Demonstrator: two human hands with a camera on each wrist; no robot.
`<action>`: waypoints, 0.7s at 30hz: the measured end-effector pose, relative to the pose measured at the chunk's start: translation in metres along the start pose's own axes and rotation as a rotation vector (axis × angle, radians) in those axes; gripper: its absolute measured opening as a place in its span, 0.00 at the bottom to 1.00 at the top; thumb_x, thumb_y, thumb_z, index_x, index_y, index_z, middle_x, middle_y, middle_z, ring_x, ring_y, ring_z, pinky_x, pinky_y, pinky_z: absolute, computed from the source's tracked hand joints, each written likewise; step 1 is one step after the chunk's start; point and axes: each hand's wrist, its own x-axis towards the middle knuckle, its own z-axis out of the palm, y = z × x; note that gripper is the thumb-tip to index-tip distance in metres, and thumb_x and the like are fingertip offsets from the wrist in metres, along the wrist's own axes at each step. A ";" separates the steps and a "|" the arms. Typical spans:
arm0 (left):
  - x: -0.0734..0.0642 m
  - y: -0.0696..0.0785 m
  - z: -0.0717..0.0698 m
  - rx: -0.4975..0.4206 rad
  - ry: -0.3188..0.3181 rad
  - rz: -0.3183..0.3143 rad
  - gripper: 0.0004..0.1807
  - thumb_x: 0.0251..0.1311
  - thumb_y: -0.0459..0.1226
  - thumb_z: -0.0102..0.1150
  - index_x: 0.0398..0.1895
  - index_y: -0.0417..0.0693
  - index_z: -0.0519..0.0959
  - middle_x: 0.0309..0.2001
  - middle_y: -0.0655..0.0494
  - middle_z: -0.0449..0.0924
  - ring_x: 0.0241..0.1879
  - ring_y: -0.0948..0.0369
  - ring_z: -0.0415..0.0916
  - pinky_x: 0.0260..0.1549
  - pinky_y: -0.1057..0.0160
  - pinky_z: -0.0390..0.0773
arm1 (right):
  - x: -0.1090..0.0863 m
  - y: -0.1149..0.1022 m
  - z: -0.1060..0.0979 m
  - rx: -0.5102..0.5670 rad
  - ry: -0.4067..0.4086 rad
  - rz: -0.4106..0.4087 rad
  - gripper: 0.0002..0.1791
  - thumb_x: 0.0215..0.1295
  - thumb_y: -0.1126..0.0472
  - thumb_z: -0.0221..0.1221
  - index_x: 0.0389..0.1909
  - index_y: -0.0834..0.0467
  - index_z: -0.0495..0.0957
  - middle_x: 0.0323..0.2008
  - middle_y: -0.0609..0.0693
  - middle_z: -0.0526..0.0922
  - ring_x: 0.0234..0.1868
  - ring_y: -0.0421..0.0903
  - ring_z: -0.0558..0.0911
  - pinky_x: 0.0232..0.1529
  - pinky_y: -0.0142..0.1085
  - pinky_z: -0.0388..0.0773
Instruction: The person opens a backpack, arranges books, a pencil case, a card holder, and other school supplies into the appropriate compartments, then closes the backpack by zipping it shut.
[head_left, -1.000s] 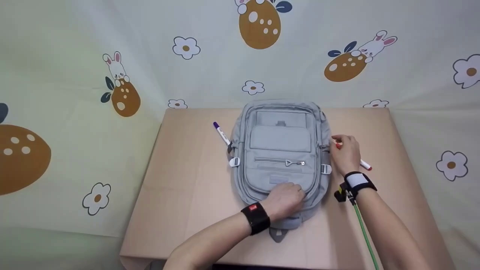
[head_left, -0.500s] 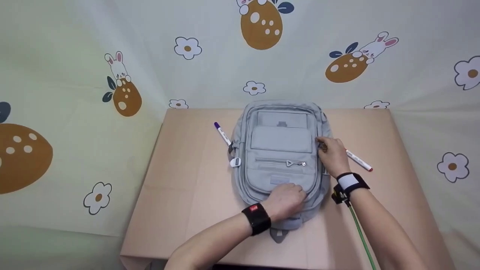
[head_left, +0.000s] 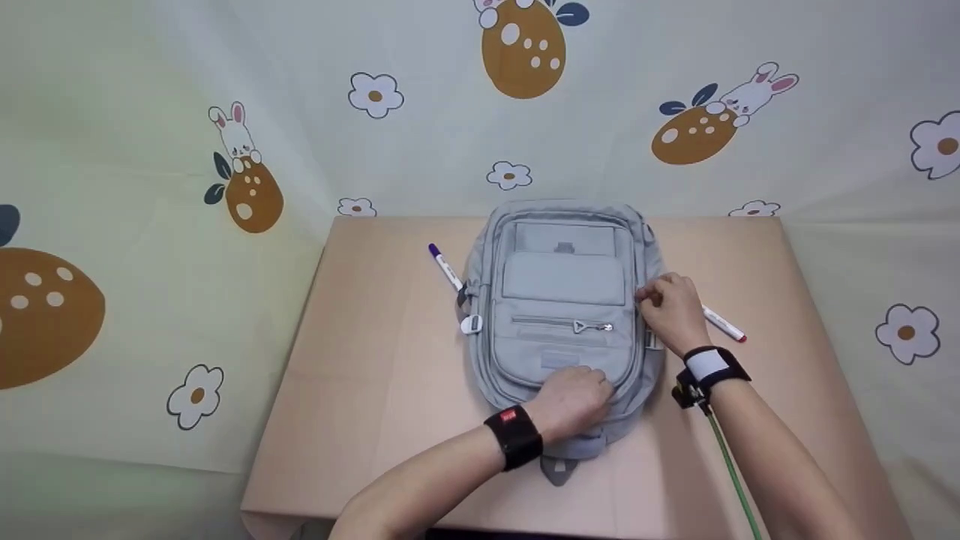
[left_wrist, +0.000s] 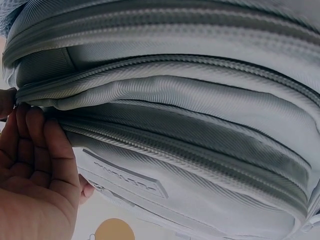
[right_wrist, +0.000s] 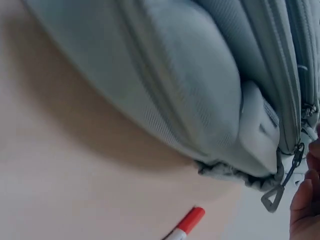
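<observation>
A grey backpack (head_left: 562,277) lies front up on the table, its top handle toward the person. My left hand (head_left: 571,403) grips the fabric at its near end. In the left wrist view the fingers (left_wrist: 37,130) pinch the bag's edge beside a parted zipper opening. At the bag's right side, my right hand (head_left: 675,307) has thumb and forefinger together at the zipper, pinching a zipper pull that the fingers mostly hide. Another zipper pull (right_wrist: 274,196) dangles free beside these fingers in the right wrist view.
A red-capped marker (head_left: 724,324) lies right of the bag, partly behind the right hand. On the left, a purple-capped marker (head_left: 444,266) lies against the bag's side. The table (head_left: 360,375) meets a patterned cloth backdrop (head_left: 435,142).
My right hand has moved left from beside the red-capped marker to the zipper at the bag's side, then slightly back toward the right. The left hand keeps its hold.
</observation>
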 end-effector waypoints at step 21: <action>0.002 0.000 -0.003 -0.016 -0.049 -0.021 0.10 0.71 0.47 0.58 0.35 0.54 0.82 0.31 0.62 0.79 0.29 0.63 0.75 0.26 0.66 0.76 | -0.015 0.010 0.002 -0.114 -0.015 -0.141 0.06 0.56 0.66 0.70 0.33 0.61 0.83 0.47 0.57 0.76 0.49 0.59 0.71 0.46 0.52 0.73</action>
